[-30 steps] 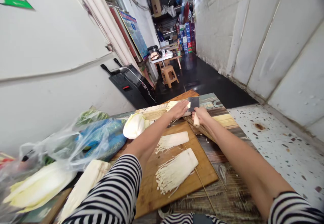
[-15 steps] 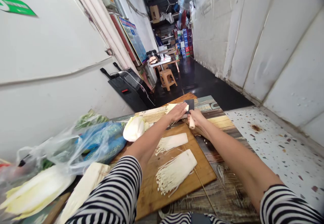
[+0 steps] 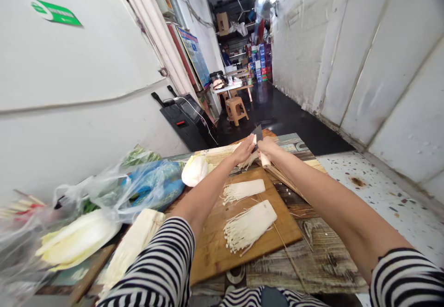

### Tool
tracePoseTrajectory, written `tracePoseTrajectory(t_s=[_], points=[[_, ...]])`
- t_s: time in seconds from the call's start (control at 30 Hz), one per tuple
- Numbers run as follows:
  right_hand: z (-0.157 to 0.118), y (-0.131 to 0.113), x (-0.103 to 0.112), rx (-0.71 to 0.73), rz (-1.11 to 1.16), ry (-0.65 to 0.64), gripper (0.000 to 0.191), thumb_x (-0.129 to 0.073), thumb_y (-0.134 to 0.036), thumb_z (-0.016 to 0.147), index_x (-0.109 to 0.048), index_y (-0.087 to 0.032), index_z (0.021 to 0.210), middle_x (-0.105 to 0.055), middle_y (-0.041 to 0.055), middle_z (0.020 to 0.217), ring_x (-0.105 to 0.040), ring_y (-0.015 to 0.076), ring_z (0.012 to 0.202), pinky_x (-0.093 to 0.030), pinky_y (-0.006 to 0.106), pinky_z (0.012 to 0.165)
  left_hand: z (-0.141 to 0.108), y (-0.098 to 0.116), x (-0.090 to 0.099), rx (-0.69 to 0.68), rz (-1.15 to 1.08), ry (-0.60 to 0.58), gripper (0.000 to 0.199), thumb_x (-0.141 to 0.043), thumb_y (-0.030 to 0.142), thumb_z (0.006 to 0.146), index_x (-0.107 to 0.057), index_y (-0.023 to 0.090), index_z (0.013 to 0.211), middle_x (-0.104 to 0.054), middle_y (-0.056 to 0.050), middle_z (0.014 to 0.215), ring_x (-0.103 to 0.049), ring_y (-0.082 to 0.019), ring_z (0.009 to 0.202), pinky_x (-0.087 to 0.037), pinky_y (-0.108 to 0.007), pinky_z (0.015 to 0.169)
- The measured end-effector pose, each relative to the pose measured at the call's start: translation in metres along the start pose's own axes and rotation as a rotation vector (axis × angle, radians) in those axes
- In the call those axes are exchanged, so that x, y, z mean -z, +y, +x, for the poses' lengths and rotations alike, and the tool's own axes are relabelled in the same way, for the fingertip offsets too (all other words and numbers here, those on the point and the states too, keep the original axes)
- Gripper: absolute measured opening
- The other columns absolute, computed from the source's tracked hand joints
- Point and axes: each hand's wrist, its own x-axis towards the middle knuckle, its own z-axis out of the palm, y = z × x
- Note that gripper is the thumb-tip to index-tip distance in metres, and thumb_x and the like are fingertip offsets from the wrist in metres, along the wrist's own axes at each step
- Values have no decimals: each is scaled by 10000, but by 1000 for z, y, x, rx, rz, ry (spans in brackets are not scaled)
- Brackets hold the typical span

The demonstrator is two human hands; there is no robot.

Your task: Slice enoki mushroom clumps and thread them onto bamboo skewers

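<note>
Enoki mushroom slabs [image 3: 250, 227] lie as a pair on the wooden cutting board [image 3: 215, 251], root ends toward your right. Your left hand [image 3: 243, 151] has its grip closed on another enoki bunch [image 3: 255, 139], near the tabletop's far edge; your right hand [image 3: 268, 146] has its grip wrapped around the handle of the cleaver [image 3: 258, 134], blade just beside that bunch.

Past the far edge you have dark floor; along the right edge, speckled floor. The tabletop [image 3: 277, 272] has bare room between the board's right corner and your right forearm, crossed by thin skewers [image 3: 287, 254]. A skewer bundle [image 3: 286, 182] lies beside that forearm. Your left side is crowded: napa cabbage half [image 3: 196, 170], blue bag [image 3: 157, 182] and cabbage piece [image 3: 79, 240].

Compared with the earlier frames, you have the blade turned and tilted up, no longer broad side to view; the slabs keep their places on the board.
</note>
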Motion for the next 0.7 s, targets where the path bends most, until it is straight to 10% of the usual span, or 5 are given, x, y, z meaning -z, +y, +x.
tracePoseTrajectory(t_s=[0.7], points=[[3,37,65,-100,61,-20,361,-557,-360,902,-550,-159,1203,-587,85,1164,-603,186,966,-529,392,804,16,30,-19,-147,256,-25,608,-157,425,974,-260,99,1477,-221,-91,1554,-109,-201,1459,-11,-423,1189]])
